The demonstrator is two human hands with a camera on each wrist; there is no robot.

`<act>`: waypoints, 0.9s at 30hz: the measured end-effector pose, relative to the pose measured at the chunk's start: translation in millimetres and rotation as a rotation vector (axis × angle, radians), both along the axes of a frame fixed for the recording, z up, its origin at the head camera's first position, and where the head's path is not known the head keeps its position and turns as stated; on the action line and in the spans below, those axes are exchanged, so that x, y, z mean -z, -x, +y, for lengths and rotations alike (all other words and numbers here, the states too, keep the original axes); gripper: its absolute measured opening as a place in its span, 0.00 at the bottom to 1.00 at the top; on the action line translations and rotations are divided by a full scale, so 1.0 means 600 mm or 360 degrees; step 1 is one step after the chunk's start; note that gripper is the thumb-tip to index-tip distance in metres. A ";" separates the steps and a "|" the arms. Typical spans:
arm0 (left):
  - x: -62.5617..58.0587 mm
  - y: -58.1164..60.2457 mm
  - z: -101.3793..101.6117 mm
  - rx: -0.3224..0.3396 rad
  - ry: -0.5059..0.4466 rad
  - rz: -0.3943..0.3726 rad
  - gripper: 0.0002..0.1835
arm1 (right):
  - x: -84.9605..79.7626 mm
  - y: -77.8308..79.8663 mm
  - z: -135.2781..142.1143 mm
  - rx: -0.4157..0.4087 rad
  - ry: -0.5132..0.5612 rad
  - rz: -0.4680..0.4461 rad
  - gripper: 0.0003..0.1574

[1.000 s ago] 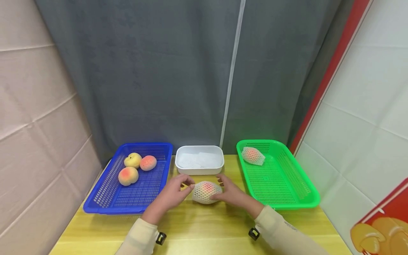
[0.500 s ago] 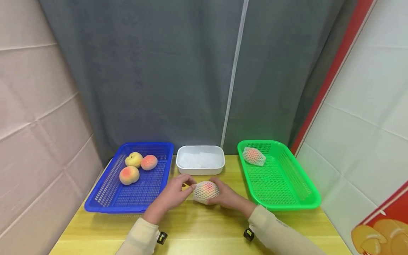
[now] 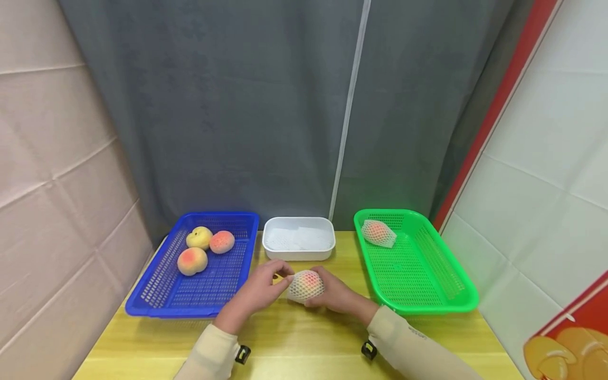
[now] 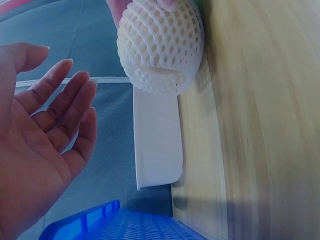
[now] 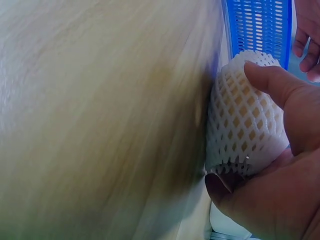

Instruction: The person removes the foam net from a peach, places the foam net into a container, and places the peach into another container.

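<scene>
A peach in a white foam net (image 3: 305, 286) is at the middle of the wooden table, in front of the white tub. My right hand (image 3: 336, 291) grips it from the right; in the right wrist view the thumb (image 5: 272, 82) lies across the foam net (image 5: 245, 115). My left hand (image 3: 263, 286) is just left of the peach. The left wrist view shows that hand (image 4: 47, 125) with fingers loosely bent and nothing in them, apart from the netted peach (image 4: 161, 42). The net's slit end faces the left hand there.
At the left, a blue basket (image 3: 209, 311) holds three bare peaches (image 3: 192, 262). Behind my hands stands a white tub (image 3: 298, 255) with white foam nets (image 3: 309, 238) inside. A green basket (image 3: 418, 309) on the right holds another netted peach (image 3: 378, 233).
My right hand has closed round the netted peach, and the peach has turned slightly. The left hand has stayed nearly in place.
</scene>
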State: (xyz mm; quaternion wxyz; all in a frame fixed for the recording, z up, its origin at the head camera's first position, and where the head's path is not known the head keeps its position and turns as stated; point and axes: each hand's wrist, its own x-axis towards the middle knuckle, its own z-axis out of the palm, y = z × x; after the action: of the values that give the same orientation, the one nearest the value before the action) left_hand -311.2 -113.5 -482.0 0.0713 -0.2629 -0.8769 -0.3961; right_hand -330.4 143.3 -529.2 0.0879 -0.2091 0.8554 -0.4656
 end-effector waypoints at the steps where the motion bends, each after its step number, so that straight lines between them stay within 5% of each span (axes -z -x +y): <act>1: 0.000 0.000 0.000 -0.0002 0.0002 0.0001 0.03 | 0.000 0.000 -0.001 0.0006 -0.0004 0.0005 0.50; 16: -0.002 0.001 -0.004 -0.0005 -0.0048 0.0003 0.03 | 0.002 0.002 0.000 0.0037 0.0103 0.0044 0.50; 27: -0.015 0.002 -0.019 -0.0056 -0.0220 0.0012 0.03 | -0.081 -0.009 0.032 -0.0108 0.0145 0.0315 0.52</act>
State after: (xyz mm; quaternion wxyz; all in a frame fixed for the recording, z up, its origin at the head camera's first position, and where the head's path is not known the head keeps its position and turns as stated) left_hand -312.4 -124.8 -473.0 0.0994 -0.2434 -0.8517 -0.4534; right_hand -325.0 162.6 -480.5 0.0090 -0.2866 0.8303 -0.4779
